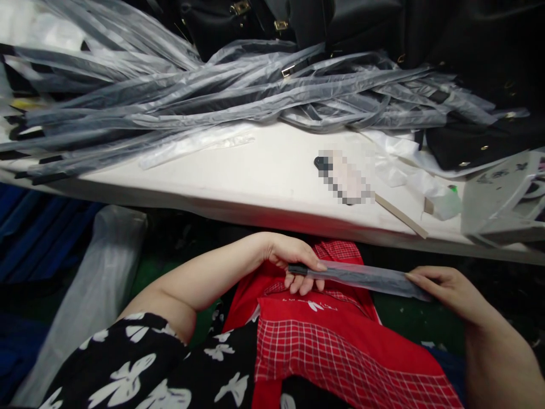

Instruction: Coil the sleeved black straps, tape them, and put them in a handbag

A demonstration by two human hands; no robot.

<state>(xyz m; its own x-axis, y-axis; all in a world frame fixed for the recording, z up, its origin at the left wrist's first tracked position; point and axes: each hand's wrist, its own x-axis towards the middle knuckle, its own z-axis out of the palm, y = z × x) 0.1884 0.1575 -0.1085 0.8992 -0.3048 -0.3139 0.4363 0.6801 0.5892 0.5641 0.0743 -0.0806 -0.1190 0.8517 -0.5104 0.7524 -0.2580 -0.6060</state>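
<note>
A black strap (298,269) shows its dark end outside a clear plastic sleeve (366,277), and the rest of it lies inside the sleeve. My left hand (298,261) grips the strap near the sleeve's mouth, thumb on top and fingers curled beneath. At the sleeve's other end, my right hand (443,287) pinches the plastic between thumb and fingers. The sleeve stretches nearly level between both hands, above my red apron (306,318) and in front of the table edge. Whether the strap reaches my right fingers is hard to make out.
On the white table (238,170) lies a long heap of plastic-sleeved black straps (213,102). Black bags (468,125) with gold fittings stand behind. A blurred-out phone-like object (344,176), a thin flat strip (400,216) and crumpled plastic (430,187) lie at the right.
</note>
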